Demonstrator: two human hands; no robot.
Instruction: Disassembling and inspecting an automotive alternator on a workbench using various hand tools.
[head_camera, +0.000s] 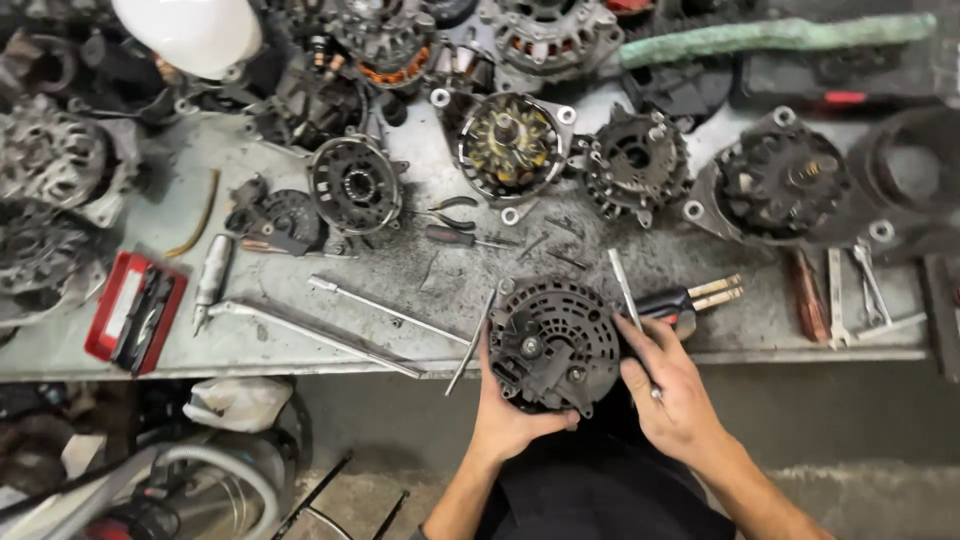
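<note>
Far to my left on the grey workbench (300, 340) I see a red case (135, 312) lying flat near the front edge, with a white lamp shade (190, 35) up in the back corner. Next comes a small silver tool (211, 275), then a long metal bar (320, 337) slanting towards the bench edge, and behind it a round black cover (355, 185). Near the middle stands an open unit with copper windings (507, 142), and in front of it a small red-handled screwdriver (455, 236).

My left hand (505, 410) cups the black alternator (553, 343) from below, fingers curled round its lower rim, thumb across the front. The alternator sits at the bench's front edge, partly hanging over it, between both hands. My right hand (672, 385) touches its right side and is closed around a thin metal rod (626, 292) that sticks up past the fingers. Just right of that lies a black tool with two brass prongs (690, 298). Further right sit another dark alternator (778, 185) and flat wrenches (862, 295)
</note>
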